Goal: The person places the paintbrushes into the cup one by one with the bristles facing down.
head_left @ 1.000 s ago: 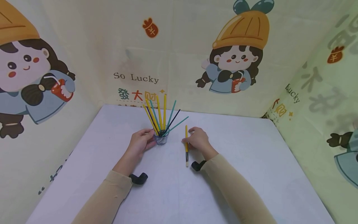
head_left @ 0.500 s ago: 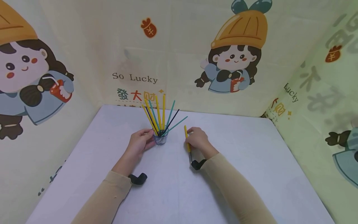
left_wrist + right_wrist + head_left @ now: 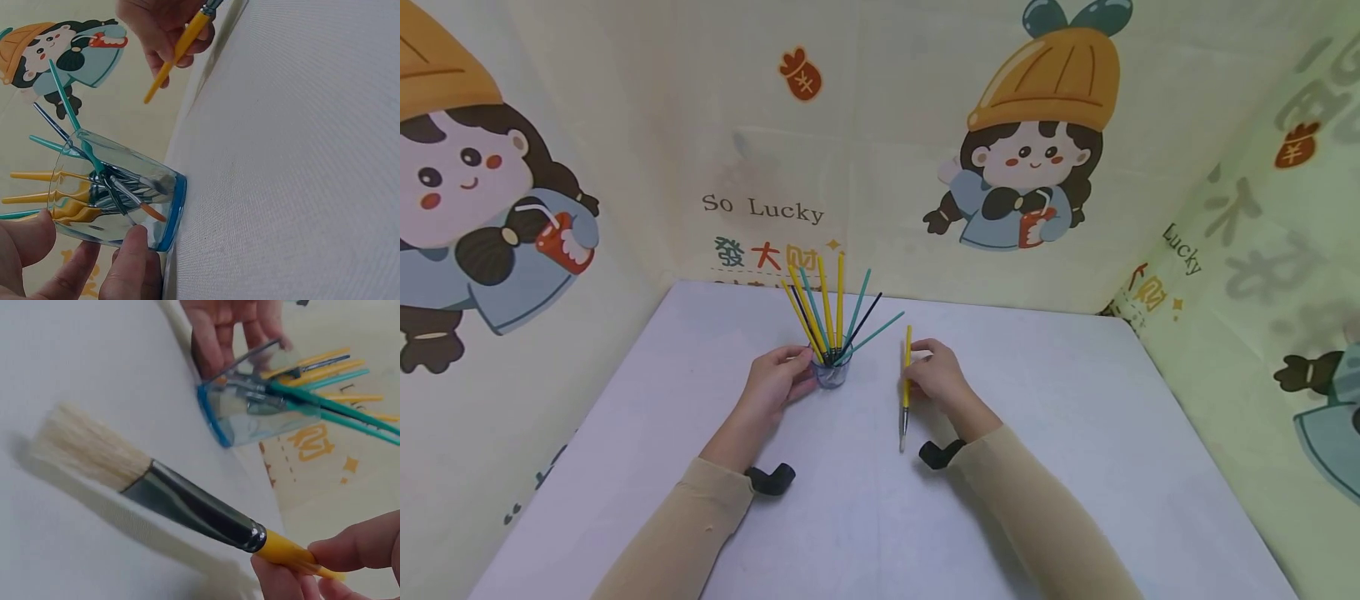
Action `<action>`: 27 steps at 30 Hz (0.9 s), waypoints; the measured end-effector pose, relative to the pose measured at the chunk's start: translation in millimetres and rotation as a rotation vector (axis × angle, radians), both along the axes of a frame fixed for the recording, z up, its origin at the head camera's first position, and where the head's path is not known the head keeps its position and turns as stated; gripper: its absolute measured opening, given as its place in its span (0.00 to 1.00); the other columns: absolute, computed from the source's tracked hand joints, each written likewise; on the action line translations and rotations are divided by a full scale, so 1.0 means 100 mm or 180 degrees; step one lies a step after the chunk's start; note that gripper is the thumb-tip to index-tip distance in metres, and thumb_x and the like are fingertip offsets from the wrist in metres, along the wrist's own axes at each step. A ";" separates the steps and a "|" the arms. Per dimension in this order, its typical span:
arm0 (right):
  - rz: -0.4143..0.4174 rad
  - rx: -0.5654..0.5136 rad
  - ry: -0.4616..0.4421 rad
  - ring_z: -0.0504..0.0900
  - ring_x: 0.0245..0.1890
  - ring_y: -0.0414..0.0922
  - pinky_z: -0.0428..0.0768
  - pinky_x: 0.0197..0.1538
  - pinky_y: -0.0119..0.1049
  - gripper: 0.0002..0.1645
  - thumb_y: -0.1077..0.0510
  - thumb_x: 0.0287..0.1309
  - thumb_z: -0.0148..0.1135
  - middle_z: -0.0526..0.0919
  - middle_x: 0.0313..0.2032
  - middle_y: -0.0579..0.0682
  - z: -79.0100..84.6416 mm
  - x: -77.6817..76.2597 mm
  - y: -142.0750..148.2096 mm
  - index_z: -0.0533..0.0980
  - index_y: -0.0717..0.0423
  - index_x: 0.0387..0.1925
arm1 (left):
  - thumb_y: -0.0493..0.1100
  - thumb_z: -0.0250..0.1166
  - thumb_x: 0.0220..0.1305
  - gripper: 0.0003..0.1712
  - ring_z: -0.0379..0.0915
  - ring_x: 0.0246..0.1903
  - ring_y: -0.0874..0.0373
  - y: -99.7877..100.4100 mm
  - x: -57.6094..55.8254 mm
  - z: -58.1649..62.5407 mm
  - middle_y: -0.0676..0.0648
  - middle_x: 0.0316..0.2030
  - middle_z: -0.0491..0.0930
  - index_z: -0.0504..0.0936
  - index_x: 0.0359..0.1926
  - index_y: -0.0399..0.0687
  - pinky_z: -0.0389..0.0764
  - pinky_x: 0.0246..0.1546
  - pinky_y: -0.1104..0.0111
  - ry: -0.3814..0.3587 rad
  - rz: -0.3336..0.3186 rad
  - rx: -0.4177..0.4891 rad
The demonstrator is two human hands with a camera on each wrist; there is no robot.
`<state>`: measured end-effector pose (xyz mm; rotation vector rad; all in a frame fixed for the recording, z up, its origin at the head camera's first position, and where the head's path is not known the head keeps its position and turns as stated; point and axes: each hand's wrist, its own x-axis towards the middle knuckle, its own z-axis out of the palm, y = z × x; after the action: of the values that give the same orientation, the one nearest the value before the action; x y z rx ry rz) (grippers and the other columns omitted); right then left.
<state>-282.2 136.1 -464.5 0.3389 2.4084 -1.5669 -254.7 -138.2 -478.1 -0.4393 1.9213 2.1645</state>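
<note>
A clear glass cup [image 3: 831,379] with a blue base [image 3: 174,215] stands upright, and several paintbrushes [image 3: 824,312] with yellow, teal and dark handles lean out of it, bristles down. My left hand [image 3: 775,379] holds the cup from its left side, thumb near the rim and fingers lower on the wall. To the right of the cup, my right hand [image 3: 942,375] pinches the yellow handle of a flat paintbrush [image 3: 908,346] between thumb and fingers. Its pale bristles [image 3: 87,447] point down toward the table, with a dark metal ferrule [image 3: 194,503] above them.
The white table [image 3: 835,517] reaches back to a cream printed cloth wall [image 3: 887,167]. More of this cloth hangs along the left and right sides. A black curved piece [image 3: 771,480] sticks out at each wrist.
The paintbrush in my right hand first tilts with its bristles toward the wrist, then swings back near upright. My right hand has shifted slightly right. The left hand and cup stay put.
</note>
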 end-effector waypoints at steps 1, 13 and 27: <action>-0.0030 -0.0094 0.0018 0.82 0.30 0.47 0.89 0.32 0.32 0.31 0.66 0.65 0.66 0.80 0.44 0.57 0.01 0.01 0.00 0.72 0.51 0.68 | 0.49 0.65 0.80 0.21 0.79 0.57 0.53 0.00 0.00 0.00 0.45 0.57 0.79 0.80 0.66 0.46 0.90 0.59 0.63 0.0002 0.0000 0.0004; -0.0410 -0.0900 0.0271 0.90 0.42 0.52 0.95 0.40 0.42 0.34 0.68 0.69 0.64 0.77 0.45 0.54 0.21 0.18 -0.06 0.66 0.48 0.71 | 0.49 0.65 0.80 0.23 0.78 0.58 0.51 0.00 0.02 0.01 0.46 0.55 0.78 0.79 0.67 0.43 0.88 0.65 0.59 0.0050 -0.0003 0.0013; -0.0558 -0.1529 0.0868 0.88 0.46 0.56 0.95 0.43 0.44 0.35 0.70 0.70 0.63 0.75 0.44 0.53 0.37 0.32 -0.13 0.61 0.50 0.71 | 0.48 0.65 0.80 0.23 0.78 0.57 0.52 0.00 0.03 0.01 0.45 0.56 0.78 0.78 0.67 0.42 0.89 0.63 0.61 0.0082 -0.0003 0.0016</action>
<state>-250.7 122.7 -427.6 0.2572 2.1231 -2.3320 -252.0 -137.9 -477.1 -0.4115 1.9284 2.1844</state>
